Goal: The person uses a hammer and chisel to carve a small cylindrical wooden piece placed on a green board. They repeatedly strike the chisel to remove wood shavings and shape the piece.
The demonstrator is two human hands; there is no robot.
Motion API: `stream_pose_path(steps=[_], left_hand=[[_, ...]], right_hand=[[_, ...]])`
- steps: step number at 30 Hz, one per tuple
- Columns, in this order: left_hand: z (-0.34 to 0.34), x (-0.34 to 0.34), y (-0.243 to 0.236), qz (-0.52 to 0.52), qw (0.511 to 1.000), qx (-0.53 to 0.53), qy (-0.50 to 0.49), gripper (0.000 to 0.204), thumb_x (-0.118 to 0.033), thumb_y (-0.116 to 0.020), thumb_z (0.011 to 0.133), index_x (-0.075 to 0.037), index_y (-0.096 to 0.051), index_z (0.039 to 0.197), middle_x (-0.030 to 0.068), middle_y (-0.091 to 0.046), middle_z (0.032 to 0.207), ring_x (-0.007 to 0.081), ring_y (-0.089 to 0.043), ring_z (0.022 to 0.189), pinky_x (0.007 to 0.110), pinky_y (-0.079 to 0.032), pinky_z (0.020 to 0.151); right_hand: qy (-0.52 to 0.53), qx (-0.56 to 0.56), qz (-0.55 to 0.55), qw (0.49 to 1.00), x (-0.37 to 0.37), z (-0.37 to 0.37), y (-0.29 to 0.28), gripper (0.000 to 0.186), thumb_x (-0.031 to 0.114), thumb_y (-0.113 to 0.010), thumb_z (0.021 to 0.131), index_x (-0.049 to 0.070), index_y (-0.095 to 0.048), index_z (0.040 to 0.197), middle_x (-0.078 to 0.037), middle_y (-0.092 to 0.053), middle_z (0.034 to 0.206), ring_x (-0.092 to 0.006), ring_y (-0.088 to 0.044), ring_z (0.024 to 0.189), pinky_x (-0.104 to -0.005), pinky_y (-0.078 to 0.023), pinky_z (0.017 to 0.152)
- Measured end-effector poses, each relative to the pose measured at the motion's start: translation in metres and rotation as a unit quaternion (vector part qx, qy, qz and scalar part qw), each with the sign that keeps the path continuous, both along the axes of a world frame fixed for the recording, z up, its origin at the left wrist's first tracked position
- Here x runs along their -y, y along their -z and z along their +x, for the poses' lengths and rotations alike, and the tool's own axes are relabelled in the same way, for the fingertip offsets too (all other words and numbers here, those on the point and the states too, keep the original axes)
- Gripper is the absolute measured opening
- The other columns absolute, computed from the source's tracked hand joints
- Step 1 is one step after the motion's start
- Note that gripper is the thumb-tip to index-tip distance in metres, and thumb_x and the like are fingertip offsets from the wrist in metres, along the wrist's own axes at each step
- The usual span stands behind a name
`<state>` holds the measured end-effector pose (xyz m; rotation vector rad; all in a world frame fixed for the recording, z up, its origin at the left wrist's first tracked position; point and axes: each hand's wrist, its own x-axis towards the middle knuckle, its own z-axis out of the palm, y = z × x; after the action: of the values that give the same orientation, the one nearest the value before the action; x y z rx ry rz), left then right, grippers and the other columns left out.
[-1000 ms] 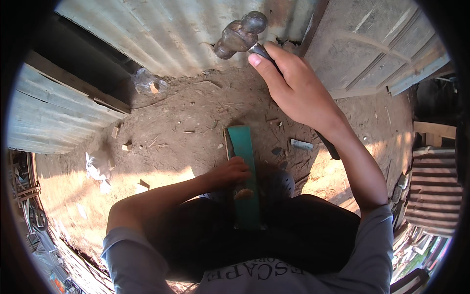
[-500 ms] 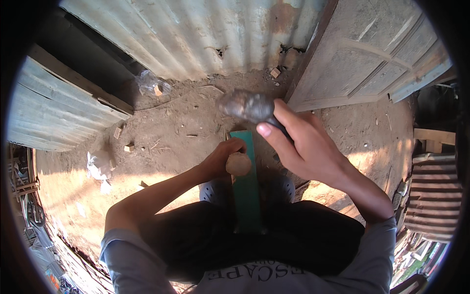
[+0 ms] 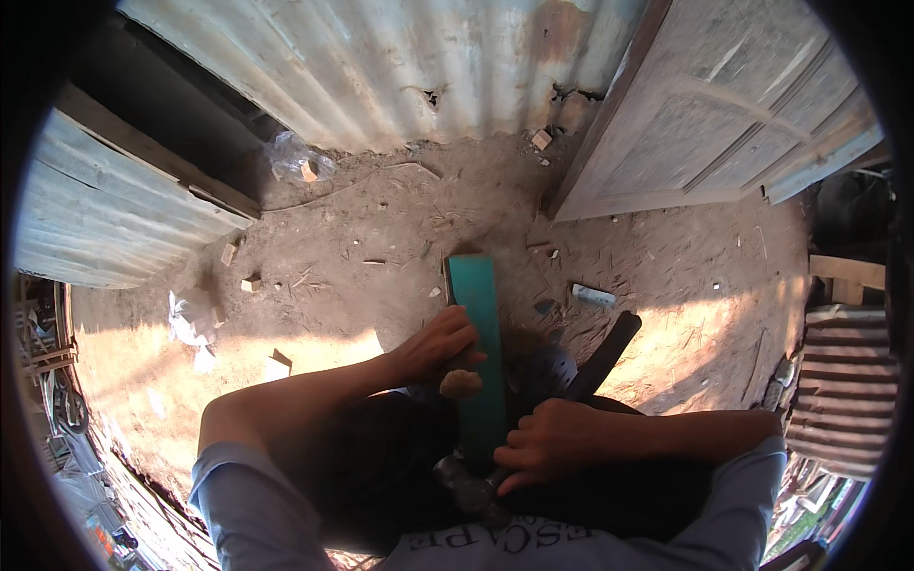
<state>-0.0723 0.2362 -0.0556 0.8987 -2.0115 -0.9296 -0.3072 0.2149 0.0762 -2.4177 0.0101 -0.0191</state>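
Between my knees a long green board (image 3: 473, 295) stretches away from me. My left hand (image 3: 433, 344) is closed at its left edge around a chisel-like tool with a round wooden handle (image 3: 461, 384). The pale handle end points up toward me; the tool's lower part is hidden by the hand. My right hand (image 3: 550, 440) is closed on a hammer (image 3: 607, 350), close to its head. The dark hammer handle sticks out toward the far right, while the metal head lies low over my lap, beside the board's near end.
A corrugated metal sheet (image 3: 381, 67) stands ahead, with a wooden panelled door (image 3: 709, 133) to its right. Small wood blocks (image 3: 250, 285), a clear plastic bag (image 3: 295, 157) and a white bag (image 3: 190, 322) lie on the dirt floor. Ribbed metal (image 3: 843, 390) stands at the right.
My right hand has come down and back toward my lap with the hammer, which is now turned with its handle pointing away. The left hand and its tool have moved slightly nearer me.
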Motion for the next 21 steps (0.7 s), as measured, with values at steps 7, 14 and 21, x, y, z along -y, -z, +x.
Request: stream_pose_path(steps=[7,14,21], left_hand=[[-0.005,-0.001,0.008,0.009,1.0,0.006,-0.011,0.027,-0.01,-0.076,0.076,-0.007,-0.05,0.084,0.0104,-0.049,0.086,0.0317,-0.048,0.084,0.041,-0.04,0.074],[-0.003,0.0,0.015,-0.008,0.999,0.034,0.012,0.029,-0.014,-0.076,0.076,-0.007,-0.05,0.084,0.0115,-0.05,0.085,0.0323,-0.049,0.083,0.041,-0.04,0.073],[0.006,-0.003,0.029,0.138,0.989,0.025,-0.05,0.025,-0.012,-0.074,0.077,-0.007,-0.05,0.085,0.0122,-0.051,0.088,0.0327,-0.051,0.083,0.042,-0.041,0.073]], right_hand=[[-0.011,0.033,0.011,0.999,-0.002,-0.007,0.003,0.04,0.047,-0.06,0.089,0.011,-0.05,0.073,-0.003,-0.052,0.059,-0.0198,-0.058,0.05,-0.033,-0.043,0.041],[0.02,-0.064,-0.02,0.998,0.002,-0.011,0.013,0.043,0.049,-0.056,0.09,0.01,-0.049,0.073,-0.004,-0.053,0.058,-0.0218,-0.06,0.05,-0.0338,-0.044,0.041],[0.066,-0.082,-0.066,0.992,0.01,-0.014,0.032,0.045,0.051,-0.054,0.09,0.01,-0.049,0.072,-0.003,-0.051,0.056,-0.0204,-0.06,0.05,-0.0326,-0.045,0.042]])
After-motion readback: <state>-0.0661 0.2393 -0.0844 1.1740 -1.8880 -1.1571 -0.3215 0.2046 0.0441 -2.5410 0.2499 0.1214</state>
